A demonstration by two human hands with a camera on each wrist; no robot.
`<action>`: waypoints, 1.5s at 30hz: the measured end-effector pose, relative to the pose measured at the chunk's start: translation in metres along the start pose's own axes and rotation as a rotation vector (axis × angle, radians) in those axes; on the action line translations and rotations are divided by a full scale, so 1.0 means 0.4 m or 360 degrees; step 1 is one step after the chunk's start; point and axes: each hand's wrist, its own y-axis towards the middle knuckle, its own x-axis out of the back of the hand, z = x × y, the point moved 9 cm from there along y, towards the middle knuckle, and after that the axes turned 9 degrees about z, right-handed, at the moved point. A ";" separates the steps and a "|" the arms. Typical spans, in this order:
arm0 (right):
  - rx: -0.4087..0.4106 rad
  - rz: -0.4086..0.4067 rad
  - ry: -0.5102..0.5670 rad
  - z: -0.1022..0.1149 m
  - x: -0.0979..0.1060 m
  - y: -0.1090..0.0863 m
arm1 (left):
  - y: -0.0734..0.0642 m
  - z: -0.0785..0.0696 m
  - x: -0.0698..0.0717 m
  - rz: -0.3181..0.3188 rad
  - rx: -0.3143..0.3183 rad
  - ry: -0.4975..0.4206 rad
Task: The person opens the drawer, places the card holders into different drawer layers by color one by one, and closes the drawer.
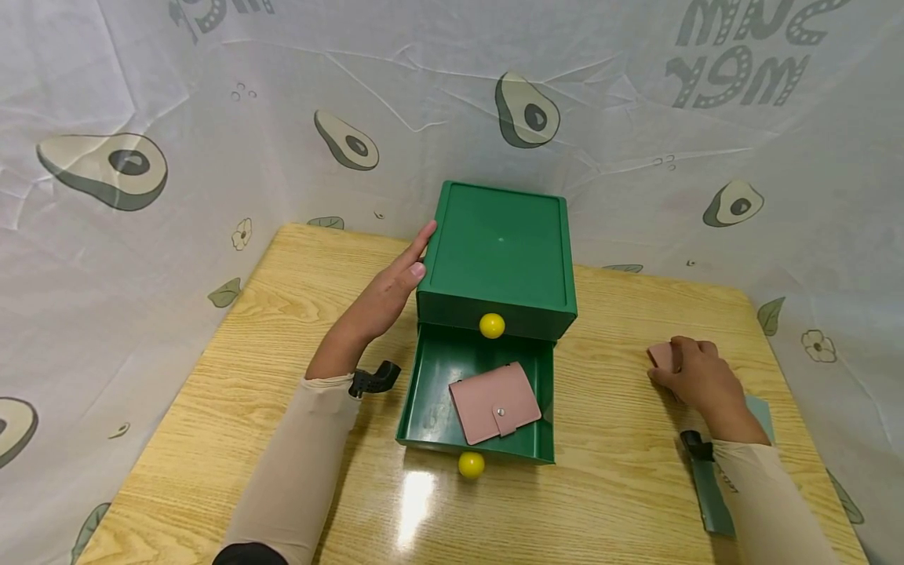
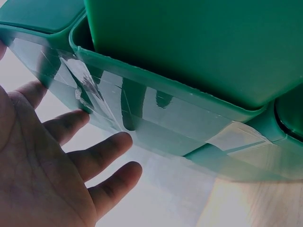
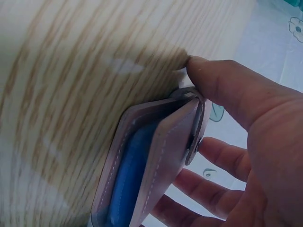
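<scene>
A green two-drawer box [image 1: 500, 247] stands on the table, its lower drawer [image 1: 432, 408] pulled out. Inside that drawer lies a pink card holder [image 1: 490, 400] with a snap strap. My left hand [image 1: 384, 302] rests with extended fingers against the box's left side; in the left wrist view, the fingers [image 2: 102, 156] lie beside clear tape on the green plastic. At the right, my right hand [image 1: 702, 380] grips a second pink card holder [image 1: 661, 355]. The right wrist view shows this holder [image 3: 165, 163] partly spread, with blue inside, thumb and fingers about its strap end.
Grey-green flat items [image 1: 713, 498] lie under and beside the right wrist, partly hidden by the sleeve. Yellow round knobs [image 1: 471, 464] stick out from the drawer fronts. A patterned cloth [image 1: 438, 102] hangs behind the wooden table [image 1: 607, 486].
</scene>
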 end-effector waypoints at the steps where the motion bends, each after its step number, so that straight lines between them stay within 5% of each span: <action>1: -0.0002 0.0002 0.0001 -0.001 -0.001 0.001 | 0.000 0.000 0.000 -0.0001 0.0000 -0.0002; 25: 0.0074 -0.0190 0.0003 0.050 0.026 -0.032 | 0.000 0.001 -0.003 0.0006 0.0004 -0.0020; 45: 0.0394 -0.0376 -0.0082 0.278 0.107 -0.160 | 0.000 0.001 0.000 -0.0005 0.0007 0.0005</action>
